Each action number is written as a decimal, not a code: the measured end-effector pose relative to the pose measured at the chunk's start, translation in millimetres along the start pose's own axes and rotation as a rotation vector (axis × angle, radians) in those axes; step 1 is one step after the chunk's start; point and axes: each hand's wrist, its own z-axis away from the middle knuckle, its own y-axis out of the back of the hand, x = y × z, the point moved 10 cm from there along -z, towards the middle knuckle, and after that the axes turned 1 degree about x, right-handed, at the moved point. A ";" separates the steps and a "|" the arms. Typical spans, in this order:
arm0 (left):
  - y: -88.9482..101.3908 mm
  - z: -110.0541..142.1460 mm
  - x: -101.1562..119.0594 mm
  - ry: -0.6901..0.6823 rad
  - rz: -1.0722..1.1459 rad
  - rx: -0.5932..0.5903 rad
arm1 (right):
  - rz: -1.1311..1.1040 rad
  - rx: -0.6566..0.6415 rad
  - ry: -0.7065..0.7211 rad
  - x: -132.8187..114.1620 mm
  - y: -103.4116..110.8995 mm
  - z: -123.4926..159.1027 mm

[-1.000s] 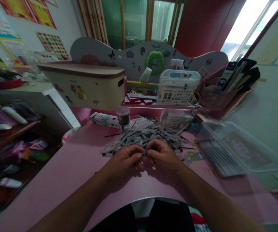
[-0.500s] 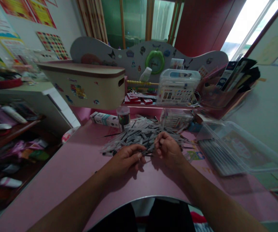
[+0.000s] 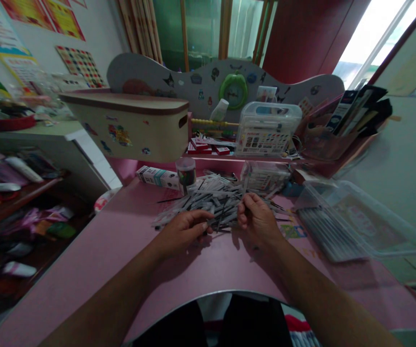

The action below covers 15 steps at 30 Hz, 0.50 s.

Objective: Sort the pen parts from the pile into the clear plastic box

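Observation:
A heap of slim grey and clear pen-like sticks (image 3: pixel 208 197) lies on the pink desk (image 3: pixel 121 241). My left hand (image 3: pixel 184 231) is at the heap's near edge, thumb and fingers closed around a slim pen whose dark end shows under the fingertips. To its right, my right hand (image 3: pixel 256 214) is raised a little, with curled fingers and a pinched thumb. A thin pale stick rises by those fingertips, partly lost against the heap. Right of this hand, similar sticks (image 3: pixel 329 236) lie in rows in a clear plastic box (image 3: pixel 374 253).
A clear cup (image 3: pixel 186 174) and a long printed carton (image 3: pixel 157 177) stand behind the heap. Further back are a cream storage bin (image 3: pixel 132 132), a clear carry case (image 3: pixel 267 130) and a green clock (image 3: pixel 233 91). A pen holder (image 3: pixel 332 142) sits at the right.
My right hand has moved up and slightly right, away from the left one. My left hand has shifted slightly left, so the gap between them is wider.

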 end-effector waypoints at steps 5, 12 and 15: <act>3.9 -4.5 -2.2 -0.029 -0.003 -0.037 | -0.061 0.145 0.118 -14.0 19.9 -5.4; -7.1 -2.5 -0.1 -0.067 0.055 -0.105 | -0.073 0.173 0.118 -11.0 24.4 -6.8; -9.9 -1.8 0.3 -0.079 0.062 -0.122 | -0.058 0.166 0.118 -10.5 23.7 -6.3</act>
